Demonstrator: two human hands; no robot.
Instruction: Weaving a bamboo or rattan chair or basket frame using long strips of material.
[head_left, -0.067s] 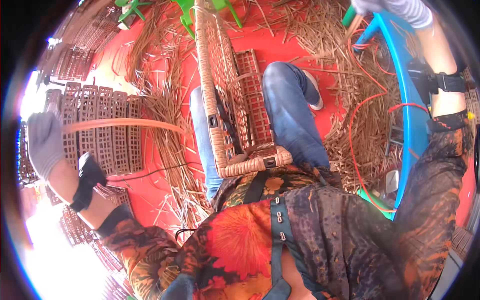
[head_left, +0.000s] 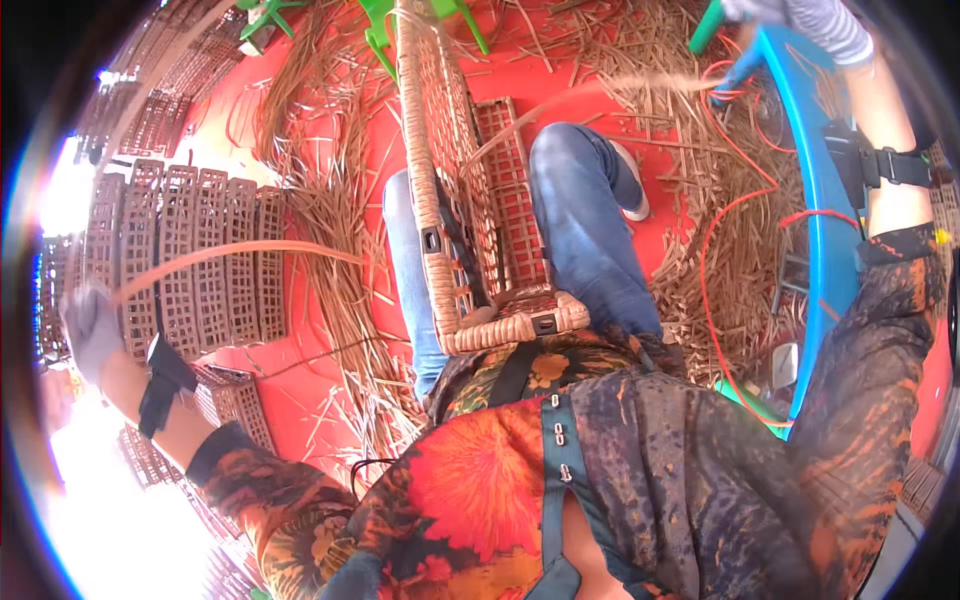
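Observation:
My left hand [head_left: 92,330], in a pale glove, is out at the far left, its fingers closed on a light brown weaving strip [head_left: 240,246]. This strip arcs right, toward the basket. Between my knees a woven basket [head_left: 418,180] stands on its side, its braided rim toward me. Up at the top right, my gloved right hand [head_left: 800,25] is above the blue plastic furniture; its fingers are blurred and partly cut off. Another blurred strip [head_left: 620,85] curves from the basket toward the blue furniture's leg.
Stacked brown lattice panels [head_left: 200,260] stand at the left. Loose strips [head_left: 330,200] litter the red floor [head_left: 340,60]. Blue plastic furniture [head_left: 825,260] stands at my right, with an orange-red hose [head_left: 706,270] beside it. Green stools [head_left: 380,30] are at the far side.
My left hand has come down and slightly nearer to me with its strip. My right hand has shifted slightly right, and a strip now arcs from the basket toward the right.

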